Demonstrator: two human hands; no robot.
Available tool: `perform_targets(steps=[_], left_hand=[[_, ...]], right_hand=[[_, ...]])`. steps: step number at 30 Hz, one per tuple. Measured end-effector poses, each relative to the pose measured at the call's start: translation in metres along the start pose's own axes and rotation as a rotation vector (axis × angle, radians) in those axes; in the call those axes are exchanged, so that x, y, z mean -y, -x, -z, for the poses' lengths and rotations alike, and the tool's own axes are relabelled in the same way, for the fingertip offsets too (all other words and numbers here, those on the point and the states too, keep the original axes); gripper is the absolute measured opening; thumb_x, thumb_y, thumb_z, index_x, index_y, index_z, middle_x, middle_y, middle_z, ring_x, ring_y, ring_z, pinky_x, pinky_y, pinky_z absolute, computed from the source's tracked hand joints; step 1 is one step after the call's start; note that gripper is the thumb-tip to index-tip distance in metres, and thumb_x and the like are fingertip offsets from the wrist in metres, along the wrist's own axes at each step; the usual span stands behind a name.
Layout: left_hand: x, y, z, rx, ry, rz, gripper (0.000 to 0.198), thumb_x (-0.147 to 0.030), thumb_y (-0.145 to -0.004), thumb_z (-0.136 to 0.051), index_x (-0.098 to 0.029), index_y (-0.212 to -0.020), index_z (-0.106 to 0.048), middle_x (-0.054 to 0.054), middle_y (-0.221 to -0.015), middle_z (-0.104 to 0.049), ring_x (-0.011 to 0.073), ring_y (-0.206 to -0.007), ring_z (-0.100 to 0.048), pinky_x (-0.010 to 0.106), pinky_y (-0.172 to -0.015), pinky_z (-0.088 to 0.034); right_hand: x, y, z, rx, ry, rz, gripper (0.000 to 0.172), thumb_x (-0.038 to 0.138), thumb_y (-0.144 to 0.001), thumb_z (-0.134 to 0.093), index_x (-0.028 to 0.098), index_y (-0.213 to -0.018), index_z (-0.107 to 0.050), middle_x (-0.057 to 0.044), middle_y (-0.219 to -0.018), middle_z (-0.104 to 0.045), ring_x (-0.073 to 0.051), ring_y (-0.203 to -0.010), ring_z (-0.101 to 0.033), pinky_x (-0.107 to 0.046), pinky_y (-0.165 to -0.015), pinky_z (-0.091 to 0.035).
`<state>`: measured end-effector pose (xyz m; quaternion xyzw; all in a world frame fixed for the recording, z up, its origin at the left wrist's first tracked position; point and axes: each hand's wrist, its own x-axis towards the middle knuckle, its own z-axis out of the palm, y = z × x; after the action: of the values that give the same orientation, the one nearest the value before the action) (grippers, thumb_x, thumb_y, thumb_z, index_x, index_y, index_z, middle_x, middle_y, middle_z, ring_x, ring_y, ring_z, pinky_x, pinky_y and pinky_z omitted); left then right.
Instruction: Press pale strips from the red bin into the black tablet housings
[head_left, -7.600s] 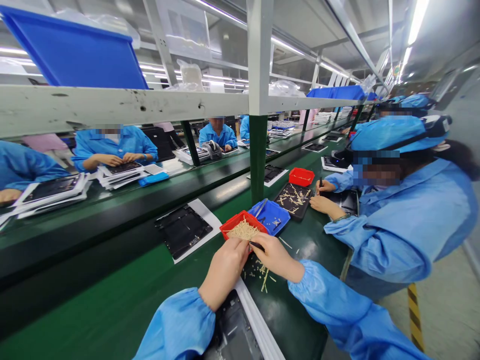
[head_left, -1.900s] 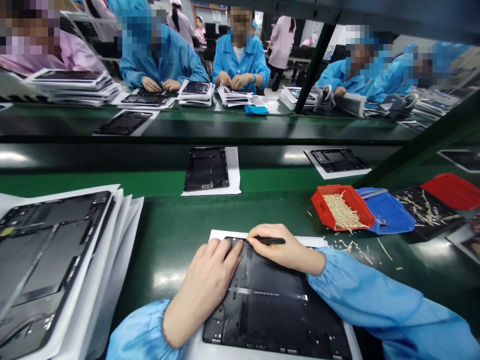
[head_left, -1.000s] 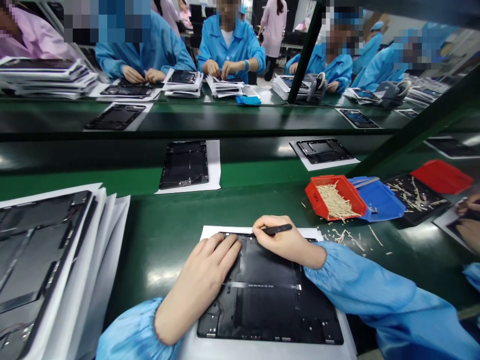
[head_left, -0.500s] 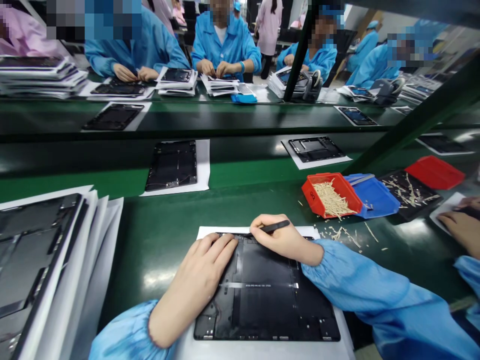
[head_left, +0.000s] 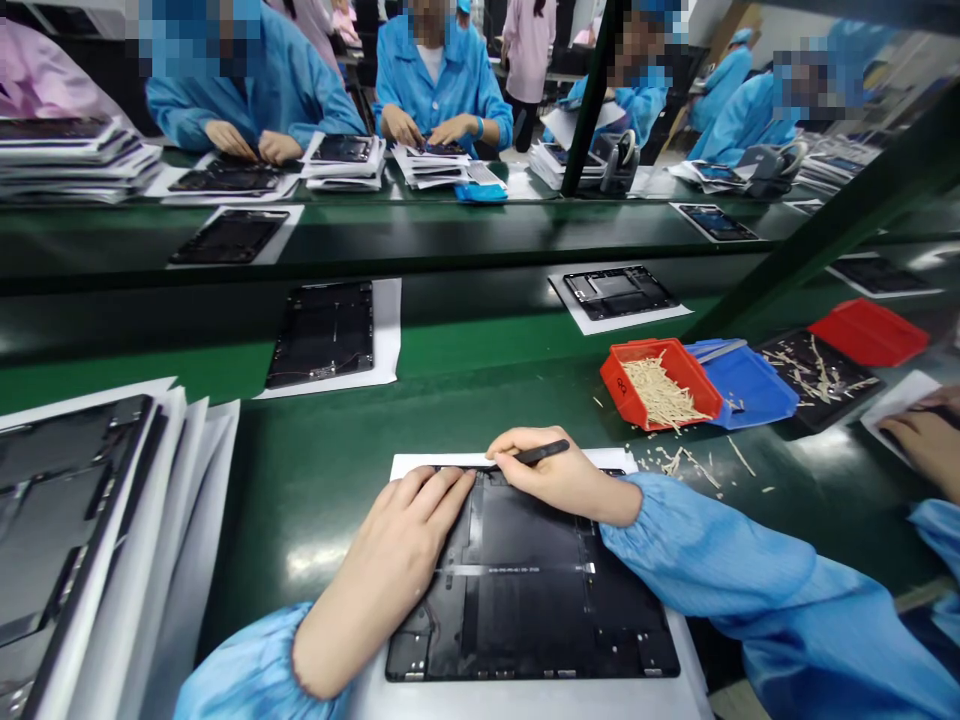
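A black tablet back housing (head_left: 540,620) lies on white paper in front of me, its inner side up, with a pale flat cable across its middle. My left hand (head_left: 401,550) rests over its upper left part, fingers stretched out with the tips at the top edge. Close beside them, my right hand (head_left: 544,475) pinches slim black tweezers (head_left: 546,452) at the same edge. The tweezers' tips are hidden by my fingers, so I cannot tell whether they touch the housing.
Papers and housings are stacked (head_left: 112,540) at left. Right of my hands sit a red bin (head_left: 622,392) of cream strips, a blue bin (head_left: 765,395) and loose scraps. More housings lie on the green line (head_left: 450,345). A co-worker's hand (head_left: 926,450) shows at far right.
My right hand has shifted slightly left along the housing's top edge with the tweezers. My left hand stays nearly still. Housings on the near line appear farther left. A co-worker across lifts white paper.
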<state>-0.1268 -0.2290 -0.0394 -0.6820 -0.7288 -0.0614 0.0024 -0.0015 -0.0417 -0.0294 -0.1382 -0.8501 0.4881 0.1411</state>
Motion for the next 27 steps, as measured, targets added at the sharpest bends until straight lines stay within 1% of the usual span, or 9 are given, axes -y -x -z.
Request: perform_targets(steps=[5, 11, 16, 19, 21, 23, 27], left_hand=[[0.0, -0.001, 0.001, 0.028, 0.006, -0.001, 0.05, -0.014, -0.089, -0.041, -0.018, -0.138, -0.038, 0.008, -0.129, -0.052, 0.0224, -0.114, -0.045, 0.036, -0.092, -0.041], [-0.003, -0.005, 0.004, 0.074, -0.042, 0.003, 0.052, -0.012, -0.088, -0.041, -0.019, -0.14, -0.036, 0.007, -0.128, -0.052, 0.0231, -0.112, -0.045, 0.037, -0.092, -0.04], [-0.008, -0.008, 0.007, 0.08, -0.086, 0.017, 0.053, -0.01, -0.087, -0.038, -0.019, -0.139, -0.037, 0.008, -0.125, -0.054, 0.0222, -0.109, -0.047, 0.036, -0.09, -0.041], [-0.009, -0.008, 0.006, 0.08, -0.096, 0.015, 0.053, -0.01, -0.086, -0.038, -0.018, -0.139, -0.037, 0.009, -0.126, -0.054, 0.0227, -0.108, -0.046, 0.036, -0.09, -0.041], [-0.009, -0.007, 0.005, 0.078, -0.097, 0.018, 0.053, -0.01, -0.086, -0.038, -0.017, -0.139, -0.038, 0.008, -0.126, -0.054, 0.023, -0.108, -0.046, 0.037, -0.089, -0.041], [-0.009, -0.007, 0.004, 0.082, -0.091, 0.021, 0.052, -0.011, -0.087, -0.039, -0.017, -0.139, -0.037, 0.008, -0.126, -0.054, 0.0232, -0.107, -0.045, 0.037, -0.088, -0.041], [-0.009, -0.006, 0.005, 0.098, -0.077, 0.03, 0.052, -0.011, -0.088, -0.04, -0.016, -0.139, -0.037, 0.007, -0.127, -0.053, 0.0238, -0.107, -0.044, 0.037, -0.087, -0.04]], right_hand=[[0.001, 0.0, -0.001, -0.021, 0.035, 0.016, 0.018, 0.013, -0.081, -0.053, 0.017, -0.086, -0.07, 0.0, -0.079, -0.071, -0.012, -0.069, -0.062, -0.02, -0.063, -0.045], [-0.004, 0.005, -0.006, -0.07, 0.057, 0.173, 0.016, 0.016, -0.084, -0.054, 0.018, -0.089, -0.068, -0.002, -0.086, -0.071, -0.013, -0.076, -0.065, -0.023, -0.071, -0.049], [-0.005, 0.008, -0.003, -0.024, 0.124, 0.27, 0.018, 0.019, -0.088, -0.049, 0.019, -0.097, -0.065, -0.004, -0.09, -0.069, -0.014, -0.079, -0.064, -0.026, -0.073, -0.049], [0.0, 0.01, 0.002, 0.074, 0.227, 0.338, 0.02, 0.019, -0.091, -0.045, 0.018, -0.102, -0.062, -0.005, -0.086, -0.067, -0.015, -0.076, -0.061, -0.026, -0.071, -0.048], [0.004, 0.011, 0.005, 0.143, 0.322, 0.386, 0.021, 0.018, -0.092, -0.043, 0.016, -0.102, -0.062, -0.006, -0.082, -0.066, -0.016, -0.073, -0.059, -0.027, -0.068, -0.046], [0.006, 0.011, 0.007, 0.169, 0.357, 0.391, 0.021, 0.018, -0.092, -0.042, 0.015, -0.1, -0.062, -0.006, -0.08, -0.064, -0.016, -0.072, -0.058, -0.027, -0.067, -0.045], [0.004, 0.01, 0.008, 0.134, 0.247, 0.333, 0.018, 0.019, -0.092, -0.044, 0.017, -0.098, -0.061, -0.004, -0.081, -0.063, -0.014, -0.07, -0.056, -0.025, -0.067, -0.044]])
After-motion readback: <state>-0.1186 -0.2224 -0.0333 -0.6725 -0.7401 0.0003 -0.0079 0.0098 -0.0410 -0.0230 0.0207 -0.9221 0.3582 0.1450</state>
